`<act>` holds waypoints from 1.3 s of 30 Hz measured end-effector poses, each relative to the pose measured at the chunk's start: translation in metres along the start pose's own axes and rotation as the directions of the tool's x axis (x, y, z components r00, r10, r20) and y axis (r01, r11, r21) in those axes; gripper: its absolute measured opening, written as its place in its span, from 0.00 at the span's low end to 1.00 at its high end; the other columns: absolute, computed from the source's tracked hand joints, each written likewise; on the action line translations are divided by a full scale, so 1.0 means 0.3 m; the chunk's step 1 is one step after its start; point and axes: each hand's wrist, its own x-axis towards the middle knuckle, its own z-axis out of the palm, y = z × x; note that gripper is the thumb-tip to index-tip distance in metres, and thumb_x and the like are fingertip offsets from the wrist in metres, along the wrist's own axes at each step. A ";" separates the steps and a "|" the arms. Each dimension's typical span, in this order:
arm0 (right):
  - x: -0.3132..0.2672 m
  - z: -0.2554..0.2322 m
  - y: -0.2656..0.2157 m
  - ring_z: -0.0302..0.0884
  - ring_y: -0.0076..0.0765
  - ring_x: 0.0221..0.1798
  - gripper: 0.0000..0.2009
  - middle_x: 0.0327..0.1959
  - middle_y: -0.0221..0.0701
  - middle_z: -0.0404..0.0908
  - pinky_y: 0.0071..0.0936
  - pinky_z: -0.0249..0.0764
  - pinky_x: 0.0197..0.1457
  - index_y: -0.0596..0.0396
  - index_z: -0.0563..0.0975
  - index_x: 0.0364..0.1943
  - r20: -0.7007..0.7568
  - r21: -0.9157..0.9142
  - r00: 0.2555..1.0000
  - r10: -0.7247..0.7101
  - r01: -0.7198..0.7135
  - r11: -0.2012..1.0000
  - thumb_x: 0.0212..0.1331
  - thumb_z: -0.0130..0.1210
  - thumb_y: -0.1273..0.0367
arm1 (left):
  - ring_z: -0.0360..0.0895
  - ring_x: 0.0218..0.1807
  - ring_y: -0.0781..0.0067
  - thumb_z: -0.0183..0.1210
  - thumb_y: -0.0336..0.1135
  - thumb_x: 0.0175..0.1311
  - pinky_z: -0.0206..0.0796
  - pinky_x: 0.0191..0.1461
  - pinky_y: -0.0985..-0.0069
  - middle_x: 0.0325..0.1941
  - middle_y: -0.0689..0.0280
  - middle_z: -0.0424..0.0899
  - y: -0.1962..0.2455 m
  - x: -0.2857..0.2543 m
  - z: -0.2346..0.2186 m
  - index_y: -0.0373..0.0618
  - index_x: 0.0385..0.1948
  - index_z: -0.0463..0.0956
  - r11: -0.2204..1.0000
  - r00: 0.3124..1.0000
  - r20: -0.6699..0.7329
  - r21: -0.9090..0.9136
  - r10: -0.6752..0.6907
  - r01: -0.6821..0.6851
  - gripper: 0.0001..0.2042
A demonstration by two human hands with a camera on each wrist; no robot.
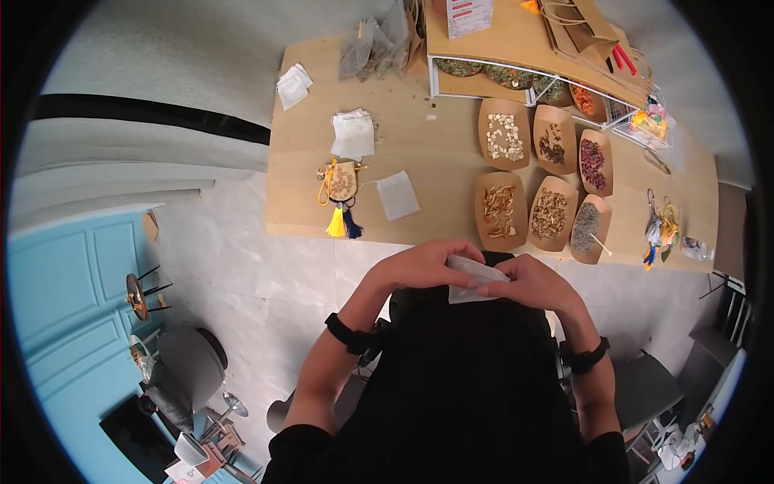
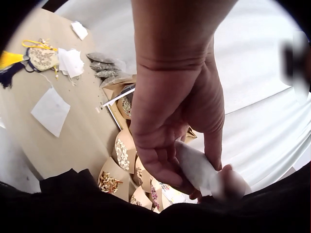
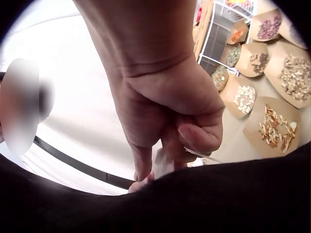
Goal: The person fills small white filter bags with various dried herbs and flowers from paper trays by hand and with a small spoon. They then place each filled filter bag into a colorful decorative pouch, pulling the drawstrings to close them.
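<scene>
Both hands hold a small white pouch [image 1: 476, 278] close to the dark-clothed body, just off the table's front edge. The left hand [image 1: 423, 264] grips its left side, thumb in front and fingers behind. On the other side the right hand [image 1: 534, 282] pinches it, thumb across the front. In the left wrist view the pouch [image 2: 195, 167] lies between the left hand's [image 2: 180, 116] thumb and fingers. The right wrist view shows the right hand [image 3: 170, 107] with curled fingers and a thin string [image 3: 201, 155] by them; the pouch is mostly hidden there.
On the table [image 1: 443, 218] lie a flat white pouch [image 1: 398, 195], a stack of white pouches [image 1: 352, 133] and an embroidered sachet [image 1: 342, 181] with tassels. Several paper trays of dried herbs, one of them with pale pieces [image 1: 505, 137], stand right of centre, before a raised shelf [image 1: 516, 36].
</scene>
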 end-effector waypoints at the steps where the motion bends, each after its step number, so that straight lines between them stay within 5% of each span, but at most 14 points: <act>1: 0.005 0.002 0.003 0.68 0.19 0.24 0.20 0.17 0.27 0.73 0.24 0.64 0.29 0.61 0.83 0.33 0.002 0.000 1.000 0.003 -0.003 1.000 0.58 0.61 0.54 | 0.76 0.45 0.77 0.66 0.40 0.59 0.68 0.50 0.77 0.42 0.65 0.82 -0.015 0.001 -0.009 0.39 0.50 0.75 1.000 1.000 0.000 -0.003 -0.001 0.001 0.20; 5: 0.007 -0.001 0.011 0.65 0.18 0.23 0.19 0.14 0.26 0.69 0.25 0.64 0.28 0.64 0.81 0.32 -0.252 0.039 0.968 -0.012 0.023 0.999 0.61 0.59 0.57 | 0.80 0.42 0.74 0.59 0.38 0.66 0.71 0.47 0.76 0.40 0.62 0.83 -0.101 -0.019 -0.128 0.39 0.52 0.72 0.953 0.982 -0.164 -0.300 -0.097 0.044 0.17; 6: 0.001 -0.011 0.016 0.63 0.17 0.22 0.19 0.14 0.26 0.69 0.26 0.64 0.28 0.64 0.80 0.32 -0.337 0.038 0.941 -0.031 0.046 0.998 0.62 0.58 0.58 | 0.81 0.40 0.74 0.58 0.38 0.66 0.72 0.45 0.76 0.38 0.62 0.84 -0.170 -0.011 -0.178 0.39 0.52 0.73 0.968 0.918 -0.360 -0.236 -0.168 0.084 0.17; 9: -0.016 -0.031 0.006 0.61 0.17 0.22 0.18 0.14 0.26 0.68 0.26 0.64 0.28 0.65 0.80 0.31 -0.464 0.003 0.885 0.036 -0.040 0.999 0.63 0.57 0.59 | 0.82 0.37 0.65 0.62 0.43 0.60 0.72 0.44 0.70 0.36 0.59 0.84 -0.434 -0.011 -0.373 0.38 0.46 0.77 0.919 0.446 -0.894 0.208 0.039 0.334 0.19; 10: -0.013 -0.026 0.029 0.61 0.17 0.23 0.18 0.14 0.26 0.68 0.26 0.65 0.28 0.65 0.80 0.30 -0.496 0.027 0.868 0.016 -0.003 1.000 0.64 0.57 0.59 | 0.79 0.41 0.55 0.62 0.42 0.59 0.71 0.48 0.64 0.39 0.54 0.82 -0.462 -0.022 -0.429 0.38 0.49 0.75 0.889 0.344 -0.939 0.171 0.016 0.425 0.20; 11: -0.015 -0.020 0.039 0.61 0.17 0.23 0.18 0.14 0.26 0.68 0.26 0.65 0.28 0.65 0.80 0.30 -0.500 0.033 0.866 0.025 -0.009 0.999 0.64 0.57 0.59 | 0.79 0.41 0.55 0.62 0.42 0.59 0.71 0.48 0.64 0.39 0.54 0.82 -0.487 -0.025 -0.466 0.38 0.49 0.75 0.888 0.353 -0.936 0.173 0.013 0.425 0.20; 13: -0.023 -0.010 0.054 0.61 0.17 0.24 0.18 0.15 0.25 0.68 0.26 0.64 0.29 0.65 0.79 0.29 -0.533 0.106 0.846 0.031 0.030 0.994 0.64 0.57 0.59 | 0.74 0.49 0.48 0.60 0.40 0.59 0.67 0.55 0.59 0.45 0.50 0.77 -0.527 -0.028 -0.510 0.39 0.53 0.73 0.677 0.180 -0.945 0.323 0.274 0.661 0.22; 23: -0.038 0.018 0.123 0.58 0.17 0.25 0.20 0.15 0.25 0.65 0.26 0.63 0.28 0.66 0.75 0.24 -0.603 0.155 0.793 0.088 0.008 0.988 0.64 0.58 0.60 | 0.69 0.55 0.44 0.57 0.34 0.62 0.64 0.58 0.57 0.51 0.48 0.72 -0.600 -0.056 -0.602 0.40 0.49 0.73 0.663 0.212 -0.920 0.385 0.329 0.642 0.15; 26: -0.033 0.028 0.144 0.58 0.17 0.24 0.21 0.15 0.25 0.65 0.26 0.62 0.28 0.66 0.75 0.22 -0.610 0.148 0.788 0.081 0.014 0.989 0.64 0.58 0.60 | 0.72 0.51 0.46 0.57 0.29 0.60 0.67 0.55 0.57 0.46 0.50 0.75 -0.615 -0.066 -0.606 0.40 0.43 0.74 0.596 0.290 -0.872 0.483 0.395 0.641 0.10; 28: -0.025 0.026 0.139 0.58 0.17 0.24 0.20 0.15 0.24 0.65 0.26 0.62 0.28 0.66 0.75 0.23 -0.603 0.157 0.792 0.097 -0.002 0.988 0.63 0.58 0.60 | 0.74 0.46 0.49 0.55 0.27 0.60 0.68 0.52 0.58 0.41 0.54 0.77 -0.592 -0.072 -0.608 0.41 0.37 0.75 0.614 0.390 -0.887 0.456 0.249 0.645 0.05; 33: -0.013 0.024 0.148 0.58 0.17 0.24 0.20 0.15 0.24 0.65 0.26 0.62 0.28 0.66 0.75 0.23 -0.604 0.158 0.791 0.099 -0.003 0.987 0.64 0.58 0.60 | 0.75 0.45 0.52 0.55 0.27 0.60 0.68 0.48 0.58 0.39 0.56 0.78 -0.553 -0.100 -0.565 0.42 0.35 0.76 0.644 0.470 -0.830 0.541 0.301 0.542 0.04; 36: -0.018 0.026 0.153 0.58 0.16 0.24 0.20 0.15 0.23 0.65 0.25 0.62 0.28 0.66 0.76 0.24 -0.603 0.154 0.790 0.109 -0.018 0.988 0.64 0.57 0.60 | 0.74 0.45 0.51 0.55 0.27 0.59 0.68 0.47 0.59 0.40 0.55 0.77 -0.494 -0.118 -0.567 0.43 0.36 0.77 0.533 0.397 -0.781 0.621 0.481 0.575 0.05; 38: -0.023 0.029 0.153 0.59 0.16 0.24 0.19 0.15 0.23 0.66 0.25 0.63 0.28 0.66 0.77 0.25 -0.601 0.153 0.791 0.114 -0.026 0.988 0.65 0.57 0.60 | 0.74 0.44 0.50 0.55 0.27 0.59 0.67 0.47 0.59 0.40 0.54 0.77 -0.444 -0.120 -0.567 0.43 0.38 0.77 0.344 0.139 -0.663 0.541 0.735 0.767 0.07; 39: -0.025 0.032 0.148 0.60 0.16 0.25 0.19 0.16 0.23 0.67 0.24 0.63 0.29 0.66 0.78 0.27 -0.607 0.177 0.786 0.118 -0.011 0.984 0.65 0.56 0.60 | 0.74 0.44 0.50 0.55 0.27 0.59 0.67 0.47 0.59 0.40 0.54 0.77 -0.461 -0.116 -0.562 0.43 0.38 0.77 0.343 0.141 -0.663 0.543 0.735 0.767 0.07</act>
